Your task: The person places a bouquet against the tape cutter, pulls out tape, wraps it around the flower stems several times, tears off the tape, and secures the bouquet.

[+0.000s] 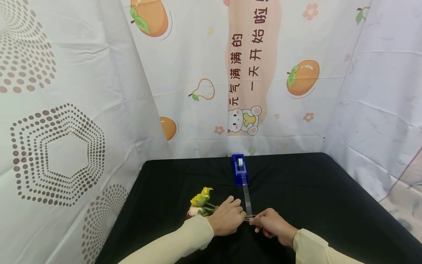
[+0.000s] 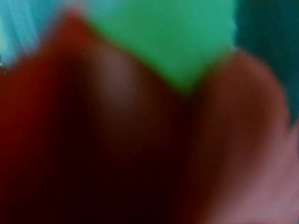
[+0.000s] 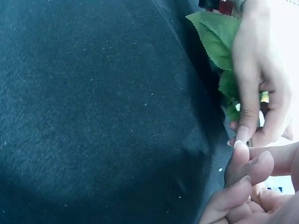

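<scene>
Clear tape (image 1: pixel 247 200) running from blue dispenser (image 1: pixel 240 168) to pinch of right grip (image 1: pixel 273 225), beside flower stems (image 1: pixel 211 205) clasped in left grip (image 1: pixel 227 218); could fold over itself if slackened, or drag dispenser if yanked

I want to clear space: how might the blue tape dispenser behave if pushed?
The blue tape dispenser would probably slide, not roll, its long body lying flat on the black cloth. Straight edges suggest it is stiff. The tape strip stretching to the right hand might go slack or tug.
</scene>
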`<state>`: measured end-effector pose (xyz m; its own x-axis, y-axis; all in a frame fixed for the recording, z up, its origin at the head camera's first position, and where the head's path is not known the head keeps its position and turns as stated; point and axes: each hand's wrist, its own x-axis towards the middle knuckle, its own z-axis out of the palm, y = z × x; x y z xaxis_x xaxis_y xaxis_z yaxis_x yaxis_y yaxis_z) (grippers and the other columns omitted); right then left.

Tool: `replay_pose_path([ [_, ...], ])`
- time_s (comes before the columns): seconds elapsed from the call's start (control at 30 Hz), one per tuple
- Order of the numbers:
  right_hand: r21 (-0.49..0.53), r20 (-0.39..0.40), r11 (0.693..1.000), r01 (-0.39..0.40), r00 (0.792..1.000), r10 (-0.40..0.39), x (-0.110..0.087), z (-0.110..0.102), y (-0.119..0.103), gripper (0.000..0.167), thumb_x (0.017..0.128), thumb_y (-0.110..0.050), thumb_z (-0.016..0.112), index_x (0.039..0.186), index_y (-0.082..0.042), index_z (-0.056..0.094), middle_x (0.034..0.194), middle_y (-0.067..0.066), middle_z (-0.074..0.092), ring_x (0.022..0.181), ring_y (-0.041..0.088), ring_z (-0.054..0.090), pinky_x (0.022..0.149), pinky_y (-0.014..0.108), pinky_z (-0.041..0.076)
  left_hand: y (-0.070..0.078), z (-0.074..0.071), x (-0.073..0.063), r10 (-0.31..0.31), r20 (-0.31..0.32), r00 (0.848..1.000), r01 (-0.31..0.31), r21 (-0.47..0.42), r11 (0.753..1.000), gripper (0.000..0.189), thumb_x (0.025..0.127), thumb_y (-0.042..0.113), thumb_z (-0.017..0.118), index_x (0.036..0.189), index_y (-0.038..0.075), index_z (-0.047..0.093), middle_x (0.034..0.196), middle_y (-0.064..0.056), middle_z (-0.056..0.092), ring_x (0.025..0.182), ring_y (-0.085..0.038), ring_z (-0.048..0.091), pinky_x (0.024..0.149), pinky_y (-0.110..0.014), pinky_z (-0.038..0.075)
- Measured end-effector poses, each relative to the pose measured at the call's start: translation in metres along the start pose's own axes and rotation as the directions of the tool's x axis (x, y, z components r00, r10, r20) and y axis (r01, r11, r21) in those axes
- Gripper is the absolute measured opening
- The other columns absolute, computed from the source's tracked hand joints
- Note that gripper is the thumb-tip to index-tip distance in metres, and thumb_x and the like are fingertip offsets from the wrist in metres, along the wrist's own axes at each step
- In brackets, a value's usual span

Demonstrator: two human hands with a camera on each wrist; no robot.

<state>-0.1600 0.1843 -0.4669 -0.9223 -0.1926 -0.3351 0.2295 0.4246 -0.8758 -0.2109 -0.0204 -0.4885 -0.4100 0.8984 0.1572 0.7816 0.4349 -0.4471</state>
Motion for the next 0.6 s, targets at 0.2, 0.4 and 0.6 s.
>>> replay_pose_path([
  [0.2, -0.033, -0.035, 0.999, -0.006, 0.999, 0.005, 0.002, 0.003, 0.001, 0.021, 0.097, -0.015, 0.066, 0.082, -0.001, 0.073, 0.067, 0.002, 0.063, 0.047, 0.007, 0.043, 0.048, 0.024, 0.036, 0.001, -0.006, 0.0, -0.019, -0.056, 0.998, 0.017, -0.037, 0.999, 0.005, 0.09, 0.03, 0.075, 0.094, 0.026, 0.076, 0.084, 0.012, 0.063, 0.075, -0.012, 0.033, 0.072, -0.028, 0.023],
  [0.4, -0.088, -0.095, 0.996, -0.014, 0.995, 0.006, 0.006, 0.007, 0.003, 0.019, 0.097, -0.011, 0.066, 0.082, -0.003, 0.075, 0.068, 0.004, 0.064, 0.047, 0.009, 0.044, 0.047, 0.023, 0.037, 0.002, -0.006, 0.0, -0.031, -0.074, 0.997, 0.03, -0.014, 0.999, 0.005, 0.089, 0.03, 0.074, 0.09, 0.025, 0.076, 0.081, 0.012, 0.062, 0.075, -0.013, 0.033, 0.071, -0.029, 0.022],
  [0.6, -0.257, -0.194, 0.965, 0.051, 0.976, -0.103, 0.007, 0.015, 0.003, 0.022, 0.095, -0.009, 0.069, 0.073, -0.009, 0.074, 0.065, 0.003, 0.064, 0.048, 0.011, 0.049, 0.046, 0.025, 0.039, 0.003, -0.008, 0.002, -0.036, -0.075, 0.997, 0.036, 0.007, 0.999, 0.006, 0.088, 0.031, 0.074, 0.088, 0.025, 0.075, 0.082, 0.011, 0.064, 0.075, -0.013, 0.035, 0.07, -0.029, 0.022],
])
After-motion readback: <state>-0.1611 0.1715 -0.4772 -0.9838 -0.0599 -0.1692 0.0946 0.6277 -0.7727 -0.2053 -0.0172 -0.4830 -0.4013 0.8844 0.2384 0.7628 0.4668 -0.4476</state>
